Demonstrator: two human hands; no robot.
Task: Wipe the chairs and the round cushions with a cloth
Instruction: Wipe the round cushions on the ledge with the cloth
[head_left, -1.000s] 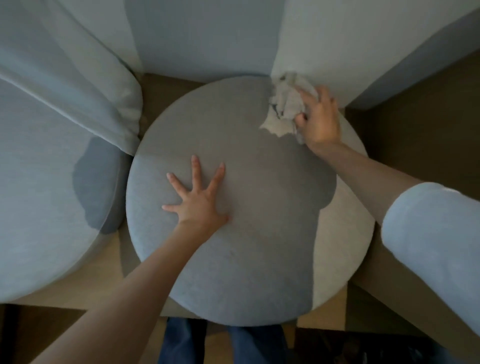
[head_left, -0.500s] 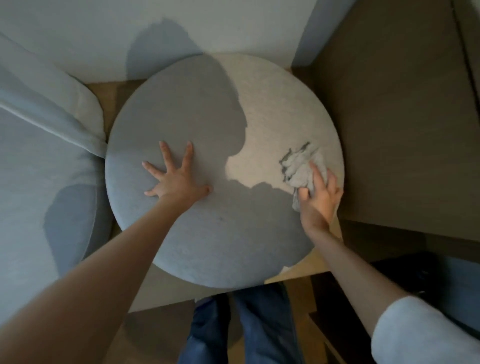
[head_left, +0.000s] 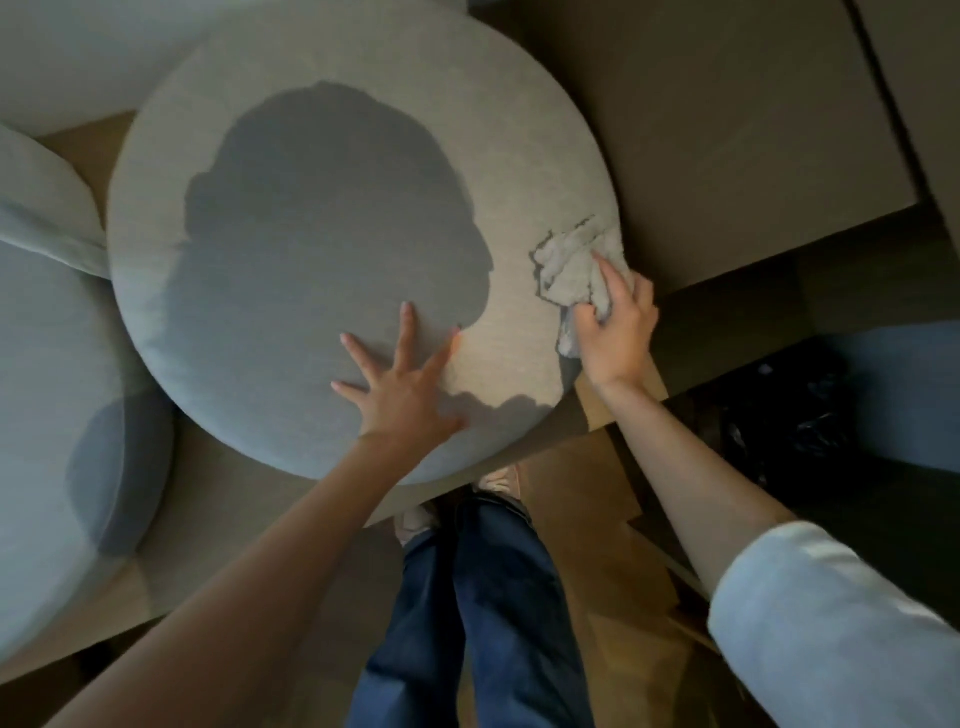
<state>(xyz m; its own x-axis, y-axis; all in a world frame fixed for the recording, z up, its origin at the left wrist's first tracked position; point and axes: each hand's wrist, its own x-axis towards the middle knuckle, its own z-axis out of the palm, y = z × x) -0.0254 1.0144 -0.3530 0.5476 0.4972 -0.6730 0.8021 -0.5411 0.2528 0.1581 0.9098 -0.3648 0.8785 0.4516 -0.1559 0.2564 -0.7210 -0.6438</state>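
We are curling our right fingers round the crumpled cloth, with the forefinger lying on top of it and the rest bunching its loose tail against the palm. The right hand is pressing that wad onto the right-hand rim of the round cushion, so the cloth is sitting partly on the fabric and partly hanging over the edge. Our left fingers are spreading wide and straight, holding nothing; the left hand is lying flat on the near part of the cushion, and we judge it is steadying it.

Further out, the cushion is resting on a wooden seat, and its near edge seems to be reaching the seat's front. A second cushion is lying just beside it on the left.

We are judging the wiping of this cushion's top as underway. The main risk is at the rim: a stroke running outward could carry the cloth off the edge and leave the side band untouched. A hard sideways push could also be shifting the whole cushion along the smooth wood if the flat left hand is easing its pressure. The loose tail of the cloth could be dragging free of the grip.
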